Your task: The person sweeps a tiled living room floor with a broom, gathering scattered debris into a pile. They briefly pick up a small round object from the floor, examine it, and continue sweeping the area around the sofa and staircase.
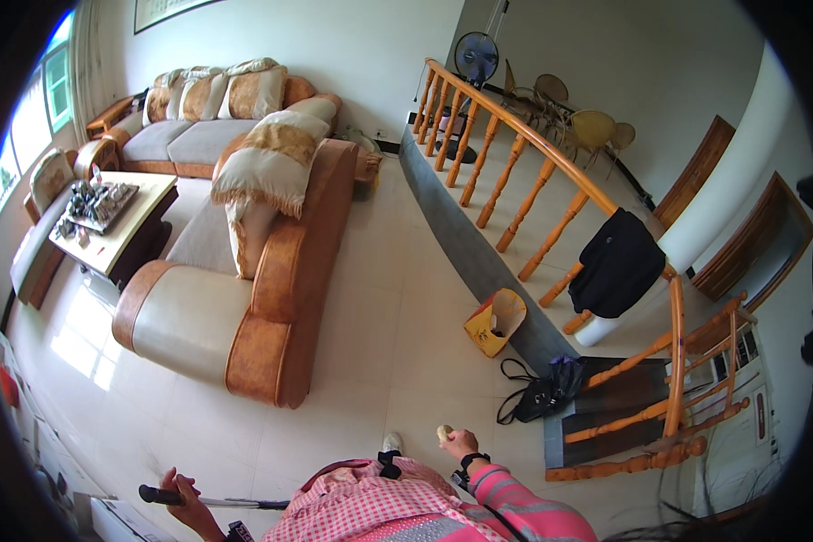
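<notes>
At the lower left, my left hand (188, 505) is closed around the black handle (161, 495) of a long thin tool whose shaft runs right towards the pink checked apron (372, 494). What the tool's far end is cannot be told. Right of the apron, my right hand (462, 444) holds a small pale object (444, 433) between thumb and fingers; its kind is unclear. Dark bands sit at both wrists. One white shoe (392, 444) shows beyond the apron on the tiled floor.
Ahead on the left stands a leather-and-fabric sofa (271, 352), with a coffee table (125, 217) farther off. A yellow bag (494, 325) and a black handbag (540, 398) lie by the raised step. A wooden railing (515, 125) bears a black garment (616, 264). A white box (118, 522) is near my left hand.
</notes>
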`<state>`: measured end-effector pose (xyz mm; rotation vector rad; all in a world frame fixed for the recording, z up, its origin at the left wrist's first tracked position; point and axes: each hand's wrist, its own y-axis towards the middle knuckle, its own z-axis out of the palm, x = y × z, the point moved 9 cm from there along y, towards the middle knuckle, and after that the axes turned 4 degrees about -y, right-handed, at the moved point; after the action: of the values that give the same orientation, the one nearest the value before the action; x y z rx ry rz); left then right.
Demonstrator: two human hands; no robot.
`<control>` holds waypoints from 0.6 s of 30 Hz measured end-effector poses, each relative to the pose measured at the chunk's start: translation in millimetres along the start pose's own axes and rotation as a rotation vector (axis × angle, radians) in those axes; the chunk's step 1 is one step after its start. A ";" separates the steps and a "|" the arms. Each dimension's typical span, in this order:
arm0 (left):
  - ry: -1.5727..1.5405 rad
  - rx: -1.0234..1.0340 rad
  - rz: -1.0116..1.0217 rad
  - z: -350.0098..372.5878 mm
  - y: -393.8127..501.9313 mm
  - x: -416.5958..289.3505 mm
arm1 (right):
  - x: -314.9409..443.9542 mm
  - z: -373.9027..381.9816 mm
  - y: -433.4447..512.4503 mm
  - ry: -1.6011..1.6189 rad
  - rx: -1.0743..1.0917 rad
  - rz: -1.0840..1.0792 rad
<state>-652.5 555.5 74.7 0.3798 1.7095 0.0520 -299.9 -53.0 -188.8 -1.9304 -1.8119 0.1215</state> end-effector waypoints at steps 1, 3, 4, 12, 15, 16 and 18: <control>0.012 -0.015 0.040 13.5 0.2 -9.3 | -10.0 -3.0 10.7 -0.003 0.028 0.031; -0.019 0.004 0.014 42.6 3.5 -7.8 | -22.3 -15.9 35.7 0.037 0.017 0.039; -0.033 0.017 0.012 56.6 4.6 -2.7 | -28.3 -22.0 47.8 0.044 0.018 0.047; -0.079 0.015 -0.081 159.6 -3.4 71.6 | -76.0 -77.4 131.0 0.188 0.001 0.141; 0.004 0.067 -0.076 206.8 -6.2 63.5 | -91.3 -90.8 145.7 0.135 -0.019 0.150; -0.008 0.066 -0.093 222.2 -9.0 60.3 | -97.8 -92.5 147.1 0.201 -0.034 0.182; -0.054 0.243 -0.103 265.1 -21.0 50.7 | -103.5 -92.2 150.7 0.253 -0.055 0.192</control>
<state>-407.0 502.3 -26.2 0.4676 1.6837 -0.2416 -138.4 -178.8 -195.4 -2.0523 -1.4800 -0.1067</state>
